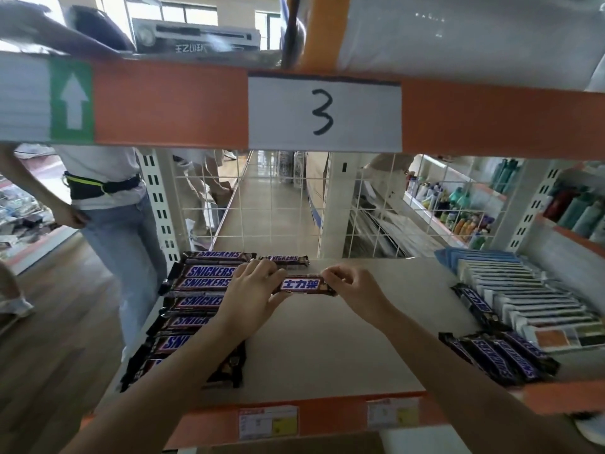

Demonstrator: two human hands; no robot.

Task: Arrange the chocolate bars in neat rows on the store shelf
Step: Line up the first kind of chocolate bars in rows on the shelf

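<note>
I hold one brown chocolate bar level above the white shelf, its blue label with white characters facing me. My left hand pinches its left end and my right hand pinches its right end. A column of several Snickers bars lies along the shelf's left side, partly hidden under my left forearm. One more bar lies at the back, just beyond my left hand. A loose group of bars sits at the front right, and a single bar lies angled behind them.
A row of flat white and blue boxes fills the shelf's right side. An orange beam with a paper marked 3 runs overhead. A wire grid backs the shelf. A person in jeans stands in the aisle to the left.
</note>
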